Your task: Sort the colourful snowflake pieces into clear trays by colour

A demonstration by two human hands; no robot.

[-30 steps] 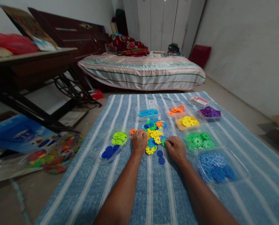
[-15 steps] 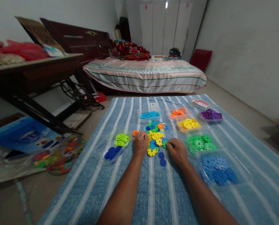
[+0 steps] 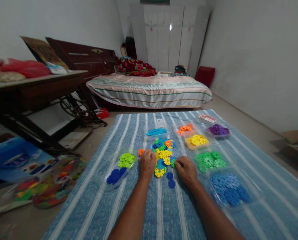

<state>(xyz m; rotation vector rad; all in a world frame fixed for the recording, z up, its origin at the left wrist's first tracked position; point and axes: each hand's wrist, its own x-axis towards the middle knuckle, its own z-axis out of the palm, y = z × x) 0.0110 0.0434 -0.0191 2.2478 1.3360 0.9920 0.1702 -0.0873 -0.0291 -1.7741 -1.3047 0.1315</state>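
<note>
Plastic snowflake discs (image 3: 164, 154) lie heaped between curled left hand (image 3: 147, 164) and right hand (image 3: 187, 170), which seemingly pinches a green disc (image 3: 173, 162).

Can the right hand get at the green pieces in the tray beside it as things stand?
Probably yes. The right hand rests at the mixed pile's edge, and the green pieces lie just to its right in an open tray with nothing between.

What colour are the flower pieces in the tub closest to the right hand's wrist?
Blue. The tub of flower pieces beside the right hand shows best in the head view, the only view.
</note>
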